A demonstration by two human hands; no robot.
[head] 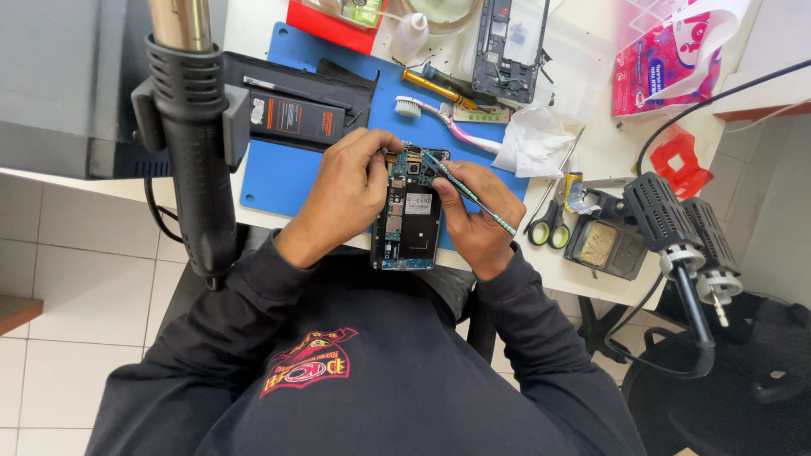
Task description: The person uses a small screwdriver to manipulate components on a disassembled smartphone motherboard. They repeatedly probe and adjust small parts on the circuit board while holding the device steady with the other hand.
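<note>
White desk fills upper view, front edge toward the person; blue work mat lies on it and serves as landmark; black hot-air gun hangs in its holder just off the mat's left edge, nozzle up; second hot-air handle and soldering iron sit in stands well right of the mat, beyond the desk corner; pink tissue pack at far right of the mat, near the desk's back; opened phone, back cover off and circuit board exposed, lies at the mat's near edge, overhanging toward the person; left hand rests on the phone's left side, grip of thumb and fingers pinched together at the phone's top-left corner; right hand steadies the phone's right side, grip clamped on thin tweezers, tips down on the board's upper part; black battery on the mat's upper middle; yellow-handled scissors just right of the mat; toothbrush at the mat's upper right.
</note>
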